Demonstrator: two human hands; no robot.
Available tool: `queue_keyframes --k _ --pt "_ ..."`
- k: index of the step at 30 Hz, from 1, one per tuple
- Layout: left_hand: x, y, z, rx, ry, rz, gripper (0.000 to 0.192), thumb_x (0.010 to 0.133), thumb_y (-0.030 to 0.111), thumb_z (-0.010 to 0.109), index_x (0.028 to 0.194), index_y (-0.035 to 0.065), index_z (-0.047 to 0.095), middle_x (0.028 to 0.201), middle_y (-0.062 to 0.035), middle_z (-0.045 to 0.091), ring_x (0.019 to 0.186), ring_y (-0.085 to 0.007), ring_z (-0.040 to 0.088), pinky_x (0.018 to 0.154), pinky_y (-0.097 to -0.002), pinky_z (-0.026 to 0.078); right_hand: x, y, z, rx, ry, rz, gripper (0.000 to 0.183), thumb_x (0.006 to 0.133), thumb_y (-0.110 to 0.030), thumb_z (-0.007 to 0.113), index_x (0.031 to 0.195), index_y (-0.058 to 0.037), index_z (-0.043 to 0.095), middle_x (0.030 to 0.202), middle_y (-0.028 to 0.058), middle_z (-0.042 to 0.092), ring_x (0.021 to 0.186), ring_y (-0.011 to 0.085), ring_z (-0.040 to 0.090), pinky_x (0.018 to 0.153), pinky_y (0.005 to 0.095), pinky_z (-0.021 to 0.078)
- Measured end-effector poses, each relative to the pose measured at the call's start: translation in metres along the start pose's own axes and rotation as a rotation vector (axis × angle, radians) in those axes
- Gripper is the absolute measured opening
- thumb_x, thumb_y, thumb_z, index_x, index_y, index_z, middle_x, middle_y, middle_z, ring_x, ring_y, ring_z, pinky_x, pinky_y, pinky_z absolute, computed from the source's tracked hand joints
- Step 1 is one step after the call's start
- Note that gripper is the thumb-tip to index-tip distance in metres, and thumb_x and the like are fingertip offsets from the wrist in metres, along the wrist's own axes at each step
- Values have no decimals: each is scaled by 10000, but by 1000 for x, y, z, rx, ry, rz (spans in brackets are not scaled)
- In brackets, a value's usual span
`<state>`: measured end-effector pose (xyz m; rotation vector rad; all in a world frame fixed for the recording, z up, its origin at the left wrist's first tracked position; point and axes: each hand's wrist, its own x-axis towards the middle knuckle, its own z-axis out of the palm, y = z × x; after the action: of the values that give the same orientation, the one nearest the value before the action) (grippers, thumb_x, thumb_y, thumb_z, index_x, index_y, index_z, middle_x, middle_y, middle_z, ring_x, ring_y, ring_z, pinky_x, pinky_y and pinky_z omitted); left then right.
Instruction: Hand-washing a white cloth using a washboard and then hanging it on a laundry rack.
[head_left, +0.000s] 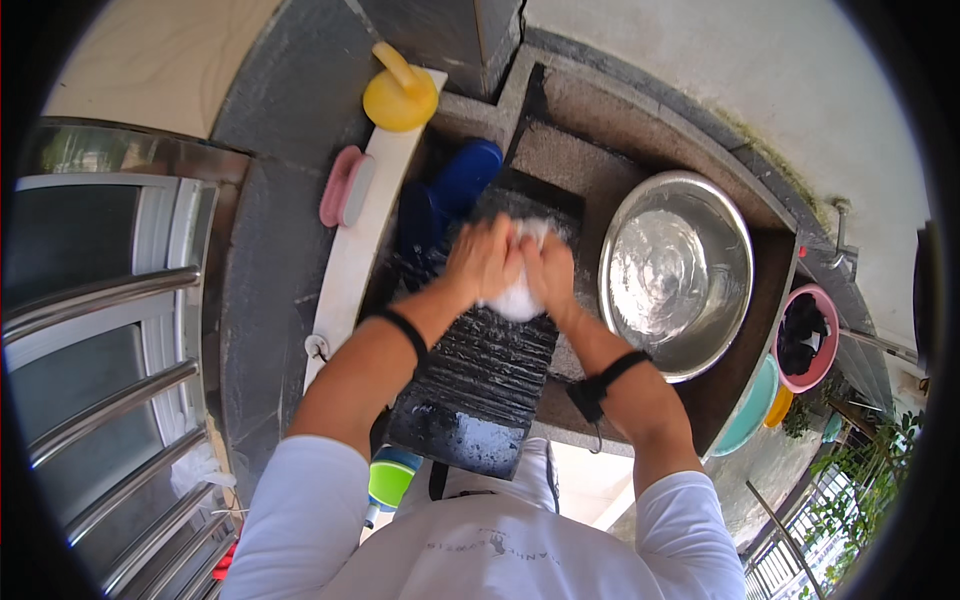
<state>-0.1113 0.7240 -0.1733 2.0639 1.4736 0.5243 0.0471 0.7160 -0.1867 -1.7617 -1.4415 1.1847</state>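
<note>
My left hand (486, 259) and my right hand (551, 271) press together on a wet white cloth (516, 301). It is bunched and blurred, and the fingers cover much of it. Under it lies a dark, ridged washboard slab (487, 360), wet and tilted across the sink, its worn near end close to my waist. To the right, inside the stone sink, a round steel basin (675, 277) holds clear, rippled water. Blue rubber footwear (465, 180), as it appears, rests beyond my left hand, beside the slab's far end.
On the left, a pale ledge (352, 262) bears a pink-backed scrubbing brush (346, 187) and a yellow round, handled item (401, 90). The stone sink wall (780, 277) bounds the right side. Past it stand a pink basin (821, 300) with dark cloth and a turquoise basin (750, 412).
</note>
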Motion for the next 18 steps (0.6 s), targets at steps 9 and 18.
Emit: queue_keyframes --k 9,18 --pt "-65 16 -3 -66 -175 -118 459 941 450 560 1269 130 591 1338 -241 525 1351 -501 363 1135 -699 180 -61 47 -8 108 -105 -107 422 861 -347 702 1190 -90 640 1306 190 574 1239 366 513 1034 434 413" --pt "-74 46 4 -132 211 -75 109 851 148 551 893 50 529 864 -220 594 876 -426 562 818 -537 438 -95 12 12 -47 241 -149 157 790 -151 698 786 -40 588 833 156 597 842 378 567 801 463 432"
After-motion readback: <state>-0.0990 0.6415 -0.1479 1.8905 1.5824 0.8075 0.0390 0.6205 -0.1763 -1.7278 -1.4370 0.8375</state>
